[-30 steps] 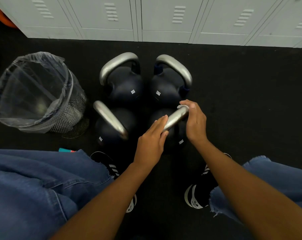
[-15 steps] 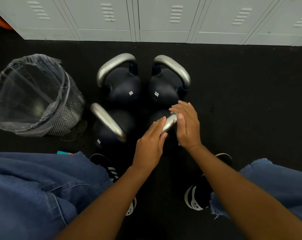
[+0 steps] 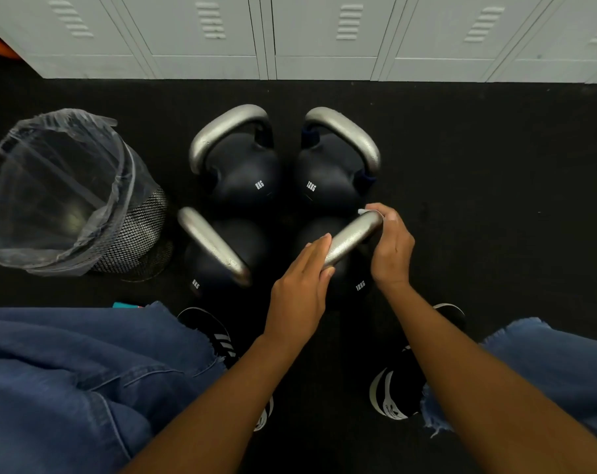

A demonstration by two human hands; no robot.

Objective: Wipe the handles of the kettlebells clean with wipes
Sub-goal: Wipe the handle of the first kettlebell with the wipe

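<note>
**Steel handle getting the wipe treatment, near-right kettlebell**

Head view, the only one there is: four dark kettlebells sit in a tight square on the black rubber floor, out from the grey lockers (image 3: 324,59) that line its far edge. The one being worked on is the near-right kettlebell (image 3: 350,282), stamped 12KG, closest to the person's feet.

The right hand (image 3: 391,249) is curled round the far end of its handle (image 3: 353,239), grip clamped on a wipe (image 3: 362,211). Only a small white corner pokes out past the fingers, so I can't say how it's folded. My guess is it's wrapped around the bar so one slide cleans the whole circumference.

The left hand (image 3: 298,289) lies with straight fingers flat against the near end of the same handle, not gripping. Looks like it's just steadying the bell so it doesn't rock while the other hand rubs.

The other three: near-left kettlebell (image 3: 221,254) marked 8KG, far-left kettlebell (image 3: 242,176) also 8KG, far-right kettlebell (image 3: 327,172) 12KG. Nobody's touching those. Can't tell from the shine which are already done.

Containers: a mesh bin (image 3: 132,230) with a clear plastic liner stands left of the bells, well within reach, presumably for used wipes. I can't make out any in it. A teal thing (image 3: 124,305) peeks out from behind the denim knee; too hidden to identify.
</note>
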